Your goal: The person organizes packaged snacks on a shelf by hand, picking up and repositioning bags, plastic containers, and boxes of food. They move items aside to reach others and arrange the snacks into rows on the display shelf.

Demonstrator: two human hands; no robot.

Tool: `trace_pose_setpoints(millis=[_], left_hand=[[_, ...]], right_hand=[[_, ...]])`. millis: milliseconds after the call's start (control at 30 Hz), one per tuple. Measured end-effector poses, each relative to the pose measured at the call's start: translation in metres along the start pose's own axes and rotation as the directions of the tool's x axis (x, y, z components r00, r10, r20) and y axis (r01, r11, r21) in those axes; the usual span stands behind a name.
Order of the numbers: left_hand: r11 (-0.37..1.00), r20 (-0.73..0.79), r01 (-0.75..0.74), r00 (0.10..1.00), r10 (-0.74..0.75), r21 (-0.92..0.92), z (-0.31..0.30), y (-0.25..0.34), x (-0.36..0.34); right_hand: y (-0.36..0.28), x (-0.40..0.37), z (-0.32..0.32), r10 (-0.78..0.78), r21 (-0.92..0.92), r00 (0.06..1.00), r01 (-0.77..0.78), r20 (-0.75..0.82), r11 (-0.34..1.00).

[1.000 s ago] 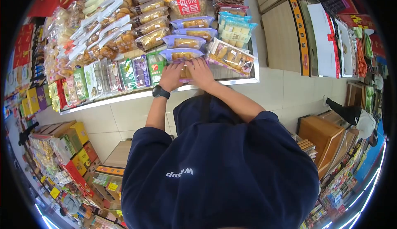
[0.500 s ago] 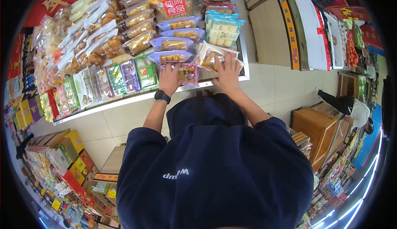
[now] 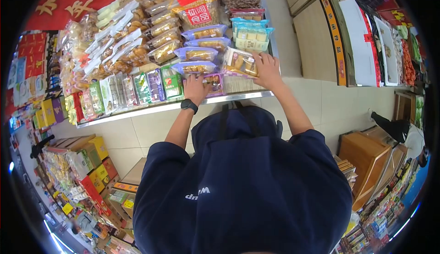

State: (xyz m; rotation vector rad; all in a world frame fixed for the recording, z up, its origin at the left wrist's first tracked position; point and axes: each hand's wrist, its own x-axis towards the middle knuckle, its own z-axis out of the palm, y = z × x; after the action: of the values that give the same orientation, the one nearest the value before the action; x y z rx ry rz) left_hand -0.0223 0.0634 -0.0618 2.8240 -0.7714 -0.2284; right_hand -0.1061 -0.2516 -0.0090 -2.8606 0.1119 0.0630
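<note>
My right hand [image 3: 267, 71] is closed on the right end of a white-edged pack of pastries [image 3: 240, 62], near the front right corner of the display. To its left, my left hand [image 3: 196, 88] rests on the left end of a purple-edged pack [image 3: 214, 84], its fingertips bent over it. A dark watch is on my left wrist. Purple-wrapped rolls [image 3: 195, 67] lie just above my left hand, and a green pack [image 3: 171, 80] stands to its left. Pale blue packs [image 3: 251, 35] sit behind the white-edged pack.
The display's metal edge [image 3: 151, 108] runs along the front. Bagged snacks [image 3: 123, 52] cover its left and back. A wooden cabinet [image 3: 316, 43] stands to the right, a brown crate [image 3: 364, 162] lower right. One person [image 3: 415, 140] is at the far right.
The view has shifted, so the display appears further right. My right hand has moved from the top of the white-edged pack to its right end, and its fingers have closed on it.
</note>
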Motion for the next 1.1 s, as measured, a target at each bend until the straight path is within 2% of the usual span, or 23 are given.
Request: trace_pose_setpoints(millis=[100, 200, 233, 267, 333, 367, 467, 500, 633, 733, 767, 867, 1000, 1100], left_hand=[[0.91, 0.076, 0.299, 0.954, -0.29, -0.286, -0.004, 0.004, 0.013], [0.866, -0.113, 0.407, 0.884, -0.454, -0.291, -0.032, 0.011, 0.013], [0.893, -0.159, 0.382, 0.892, -0.424, -0.24, -0.045, 0.012, 0.016], [0.952, -0.208, 0.282, 0.931, -0.301, -0.115, -0.056, 0.014, 0.02], [0.988, -0.238, 0.068, 0.971, -0.034, 0.137, -0.071, 0.021, 0.029], [0.985, -0.121, -0.009, 0.992, 0.031, 0.174, -0.063, 0.013, 0.038], [0.961, 0.042, -0.028, 0.999, 0.017, 0.274, -0.055, 0.008, 0.065], [0.981, 0.008, -0.011, 1.0, 0.009, 0.194, -0.04, -0.001, 0.073], [0.988, 0.069, 0.026, 0.997, -0.037, 0.15, -0.033, 0.009, 0.081], [0.998, 0.072, 0.044, 0.997, -0.041, -0.046, -0.031, 0.018, 0.076], [1.0, 0.004, 0.007, 1.0, -0.007, -0.014, -0.021, 0.018, 0.075], [0.998, -0.03, -0.057, 0.998, 0.055, -0.04, -0.025, 0.027, 0.076], [0.995, -0.002, -0.092, 0.996, 0.092, -0.044, -0.026, 0.022, 0.075], [0.991, -0.069, -0.112, 0.992, 0.107, -0.069, -0.027, 0.02, 0.076]], right_hand=[[0.0, -0.004, 0.0, 0.02, 0.014, 1.0, -0.021, 0.02, 1.0], [-0.004, -0.008, -0.008, 0.072, -0.016, 0.997, -0.071, 0.027, 0.997], [-0.006, -0.007, -0.01, 0.095, -0.033, 0.995, -0.095, 0.028, 0.995], [-0.004, -0.006, -0.006, 0.095, -0.024, 0.995, -0.095, 0.003, 0.995], [-0.001, -0.014, 0.002, 0.101, -0.013, 0.994, -0.102, -0.034, 0.995], [-0.001, -0.017, 0.003, 0.102, -0.009, 0.995, -0.102, -0.004, 0.995], [0.003, -0.014, 0.002, 0.104, 0.0, 0.994, -0.104, 0.031, 0.995], [0.006, -0.014, 0.006, 0.107, 0.014, 0.994, -0.107, 0.035, 0.994], [0.01, -0.017, 0.002, 0.097, 0.087, 0.995, -0.099, 0.025, 0.991], [0.011, -0.013, -0.001, 0.083, 0.138, 0.996, -0.085, 0.02, 0.987], [0.011, -0.012, -0.001, 0.08, 0.149, 0.997, -0.081, 0.016, 0.985], [0.014, -0.011, -0.002, 0.061, 0.163, 0.998, -0.056, -0.025, 0.985], [0.01, -0.013, -0.007, 0.076, 0.12, 0.997, -0.076, 0.001, 0.99], [0.008, -0.011, -0.003, 0.064, 0.107, 0.998, -0.063, -0.008, 0.992]])
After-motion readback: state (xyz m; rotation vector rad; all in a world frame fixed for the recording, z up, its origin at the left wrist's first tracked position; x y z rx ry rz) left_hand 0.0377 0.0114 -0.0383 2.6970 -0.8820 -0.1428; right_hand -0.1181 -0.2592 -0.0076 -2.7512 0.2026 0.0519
